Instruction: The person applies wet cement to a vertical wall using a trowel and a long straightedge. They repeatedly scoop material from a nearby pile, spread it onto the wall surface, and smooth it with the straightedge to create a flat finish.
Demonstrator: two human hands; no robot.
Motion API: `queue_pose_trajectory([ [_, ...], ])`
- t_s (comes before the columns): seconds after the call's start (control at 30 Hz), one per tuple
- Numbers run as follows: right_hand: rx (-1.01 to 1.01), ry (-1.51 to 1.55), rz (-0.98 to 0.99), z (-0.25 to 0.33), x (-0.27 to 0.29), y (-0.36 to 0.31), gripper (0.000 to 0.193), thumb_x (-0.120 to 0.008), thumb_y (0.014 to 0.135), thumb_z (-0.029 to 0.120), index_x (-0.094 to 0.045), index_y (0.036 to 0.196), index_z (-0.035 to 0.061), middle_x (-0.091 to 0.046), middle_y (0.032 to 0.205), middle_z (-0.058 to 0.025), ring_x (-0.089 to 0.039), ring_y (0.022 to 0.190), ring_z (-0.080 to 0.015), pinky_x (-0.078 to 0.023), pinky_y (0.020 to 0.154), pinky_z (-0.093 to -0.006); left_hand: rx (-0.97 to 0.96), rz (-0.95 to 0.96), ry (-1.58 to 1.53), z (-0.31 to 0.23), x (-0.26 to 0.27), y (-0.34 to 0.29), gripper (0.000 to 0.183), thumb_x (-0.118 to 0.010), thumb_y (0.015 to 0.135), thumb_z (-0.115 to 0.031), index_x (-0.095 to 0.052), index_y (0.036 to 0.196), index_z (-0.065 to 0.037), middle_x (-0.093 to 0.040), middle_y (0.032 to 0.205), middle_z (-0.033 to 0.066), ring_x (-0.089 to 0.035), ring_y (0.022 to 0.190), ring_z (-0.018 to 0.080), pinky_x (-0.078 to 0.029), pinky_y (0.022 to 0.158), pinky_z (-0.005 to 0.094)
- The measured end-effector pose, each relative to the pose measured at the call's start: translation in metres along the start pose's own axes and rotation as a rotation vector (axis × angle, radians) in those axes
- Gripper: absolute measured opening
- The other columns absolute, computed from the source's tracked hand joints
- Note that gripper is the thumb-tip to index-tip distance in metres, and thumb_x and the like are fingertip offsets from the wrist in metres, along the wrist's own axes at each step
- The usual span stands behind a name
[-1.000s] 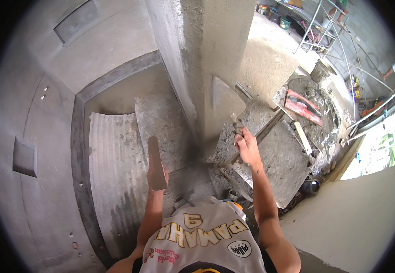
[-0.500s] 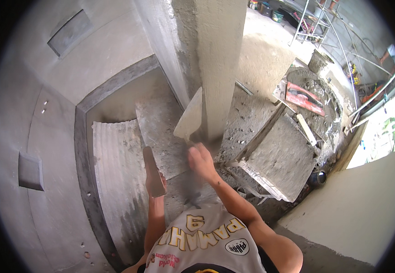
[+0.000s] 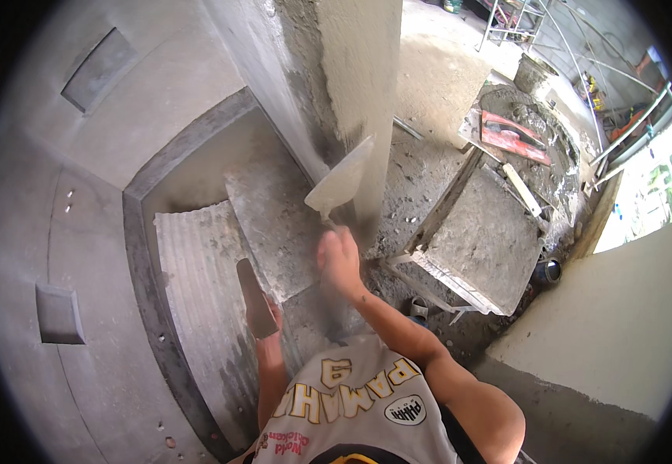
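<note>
1. Head view, right hand: clamped on the handle of a pointed trowel. Blade is angled far and right, seen against the near part of the column. Whether the column is touched cannot be told.
2. Head view, left hand: closed around a narrow flat board, partly hidden by it. Board is held to the left of the trowel and nearer the body, over the corrugated sheet.
3. Hands are kept apart, each tool held separately.
4. Left side: corrugated sheet is laid beside a flat panel, its right edge met by the panel. Both are bordered by a dark grey strip. A square recess is set in the left wall.
5. Right side: a mortar-smeared low table is placed right of the column. A white-handled tool is seen along its far right edge.
6. Farther right: a red float is rested by wet mortar; a bucket is stood beyond.
</note>
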State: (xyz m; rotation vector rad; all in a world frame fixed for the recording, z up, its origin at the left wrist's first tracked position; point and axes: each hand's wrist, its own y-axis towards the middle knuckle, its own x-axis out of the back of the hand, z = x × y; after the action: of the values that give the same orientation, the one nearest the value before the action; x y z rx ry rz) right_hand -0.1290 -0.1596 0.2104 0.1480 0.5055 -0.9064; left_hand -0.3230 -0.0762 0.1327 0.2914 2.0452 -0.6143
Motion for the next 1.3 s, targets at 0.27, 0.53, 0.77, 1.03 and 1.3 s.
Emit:
queue_pose_trajectory([
  [0.27, 0.003, -0.443, 0.206, -0.031, 0.041, -0.059, 0.031, -0.048, 0.094, 0.030, -0.042, 0.080, 0.0026, -0.050, 0.060, -0.0029, -0.046, 0.053, -0.0099, -0.039, 0.048, -0.0273, 0.054, -0.063, 0.098, 0.006, 0.003, 0.009, 0.031, -0.057, 0.086, -0.002, -0.056, 0.116, -0.008, -0.061, 0.084, -0.0014, -0.055, 0.058, 0.0026, -0.049, 0.046, 0.0134],
  [0.53, 0.048, -0.773, 0.309, -0.049, 0.073, -0.073, 0.030, -0.054, 0.086, 0.023, -0.049, 0.104, -0.0010, -0.056, 0.086, -0.0202, -0.057, 0.076, -0.0347, -0.044, 0.065, -0.0399, 0.099, 0.017, 0.045, 0.007, 0.018, 0.020, 0.018, -0.055, 0.088, -0.006, -0.057, 0.106, -0.005, -0.061, 0.086, 0.0021, -0.057, 0.062, 0.0076, -0.048, 0.050, 0.0166],
  [0.77, 0.225, -0.817, 0.416, -0.026, 0.077, -0.059, 0.041, -0.063, 0.079, 0.015, -0.048, 0.116, 0.0054, -0.052, 0.100, -0.0169, -0.055, 0.088, -0.0391, -0.046, 0.072, -0.0441, 0.627, 0.108, -0.307, 0.040, 0.000, 0.000, 0.030, -0.050, 0.092, -0.011, -0.048, 0.112, 0.011, -0.058, 0.088, 0.0109, -0.058, 0.063, 0.0135, -0.054, 0.053, 0.0229],
  [1.03, 0.194, -0.963, 0.503, -0.053, 0.138, -0.068, 0.044, -0.060, 0.081, 0.020, -0.047, 0.122, 0.0115, -0.056, 0.095, -0.0132, -0.059, 0.074, -0.0374, -0.049, 0.067, -0.0451, 0.545, 0.176, -0.361, 0.054, -0.042, -0.003, 0.028, -0.044, 0.093, -0.011, -0.045, 0.117, 0.004, -0.053, 0.087, 0.0120, -0.057, 0.063, 0.0166, -0.053, 0.053, 0.0259],
  [1.3, -0.291, -0.942, 0.374, -0.034, 0.209, -0.075, 0.047, -0.057, 0.080, 0.024, -0.045, 0.123, 0.0128, -0.064, 0.091, -0.0202, -0.060, 0.085, -0.0405, -0.047, 0.075, -0.0470, 0.270, 0.153, 0.024, 0.036, -0.010, 0.040, 0.030, -0.052, 0.090, -0.007, -0.046, 0.117, 0.004, -0.055, 0.081, 0.0053, -0.051, 0.062, 0.0091, -0.047, 0.051, 0.0182],
])
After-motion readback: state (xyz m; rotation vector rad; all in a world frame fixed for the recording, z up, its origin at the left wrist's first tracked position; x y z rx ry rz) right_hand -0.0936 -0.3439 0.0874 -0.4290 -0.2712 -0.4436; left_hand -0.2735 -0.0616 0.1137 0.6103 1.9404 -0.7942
